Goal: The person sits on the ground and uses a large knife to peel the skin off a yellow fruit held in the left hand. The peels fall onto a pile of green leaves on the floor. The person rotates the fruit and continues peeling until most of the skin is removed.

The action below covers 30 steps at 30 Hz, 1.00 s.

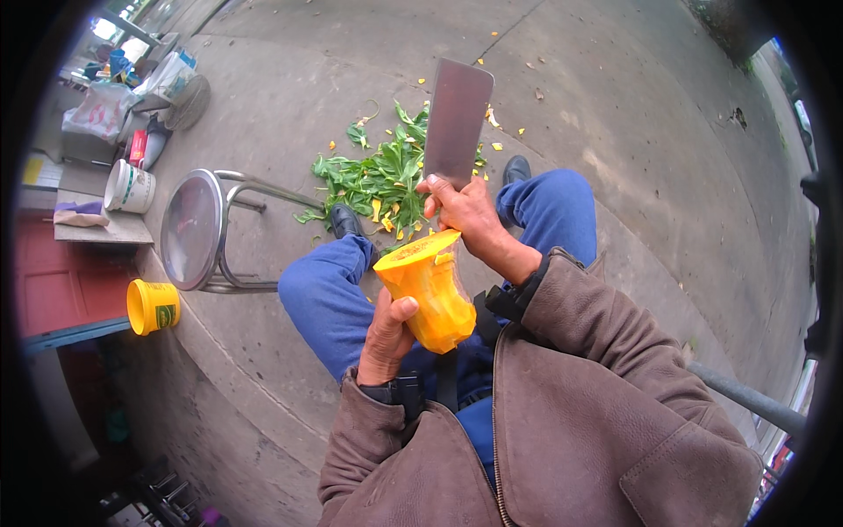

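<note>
My left hand (388, 329) grips a cut piece of pumpkin (431, 296) from its left side, above my lap. Most of its rind is off, showing orange flesh, while a strip of brownish skin stays on the right side. Its flat cut end faces up and away, with a fibrous core. In my right hand (471, 214) is a cleaver, its handle hidden in the fist. The broad blade (459, 122) points away from me, beyond the pumpkin and apart from it. On the ground between my feet lies a heap of green leaves (388, 168) with orange peelings (386, 224).
A round metal stool (192, 230) stands left of my knee. Farther left are a yellow bucket (153, 307), a white bucket (130, 187) and a plastic bag (102, 112) among clutter. A metal bar (747, 395) runs at my right. Peel scraps dot the concrete (593, 105).
</note>
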Motion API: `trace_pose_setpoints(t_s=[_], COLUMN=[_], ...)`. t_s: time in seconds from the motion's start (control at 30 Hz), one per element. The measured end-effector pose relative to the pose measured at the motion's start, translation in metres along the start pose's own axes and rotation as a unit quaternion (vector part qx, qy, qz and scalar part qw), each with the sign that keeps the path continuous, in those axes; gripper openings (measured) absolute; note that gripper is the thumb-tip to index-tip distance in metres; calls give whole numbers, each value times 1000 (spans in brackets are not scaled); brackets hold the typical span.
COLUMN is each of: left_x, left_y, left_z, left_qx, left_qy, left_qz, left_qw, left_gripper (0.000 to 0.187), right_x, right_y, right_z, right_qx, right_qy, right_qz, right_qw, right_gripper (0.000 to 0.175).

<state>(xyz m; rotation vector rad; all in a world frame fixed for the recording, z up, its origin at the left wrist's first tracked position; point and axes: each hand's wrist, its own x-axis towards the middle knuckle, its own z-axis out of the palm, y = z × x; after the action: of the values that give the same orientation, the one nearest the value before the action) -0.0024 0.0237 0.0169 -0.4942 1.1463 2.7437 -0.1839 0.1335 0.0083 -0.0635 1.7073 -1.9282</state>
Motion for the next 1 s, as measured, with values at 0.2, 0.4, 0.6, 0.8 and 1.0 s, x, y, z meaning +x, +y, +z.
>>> trace_pose_setpoints(t_s=[0.2,0.4,0.6,0.8,1.0], left_x=[1,3,5,6,4], left_y=[-1,-6,-8,-11,-4], left_z=[-6,-7,-8,-10,-3], left_qx=[-40,-72,-81,-66,-88], left_qy=[-1,37,50,64,7], left_qz=[20,38,49,55,35], left_qw=[999,996,994,994,995], left_gripper=[97,101,100,100,103], right_x=[-2,-20,-39,-42,-44], right_y=[-1,-12,-17,-18,-18], right_z=[-10,-21,-16,-14,-17], right_qx=[-56,-35,-7,-39,-27], right_qy=[20,6,-48,-64,-76], right_qz=[-27,18,12,-2,-10], right_qw=[998,999,999,997,997], right_gripper=[31,33,33,28,30])
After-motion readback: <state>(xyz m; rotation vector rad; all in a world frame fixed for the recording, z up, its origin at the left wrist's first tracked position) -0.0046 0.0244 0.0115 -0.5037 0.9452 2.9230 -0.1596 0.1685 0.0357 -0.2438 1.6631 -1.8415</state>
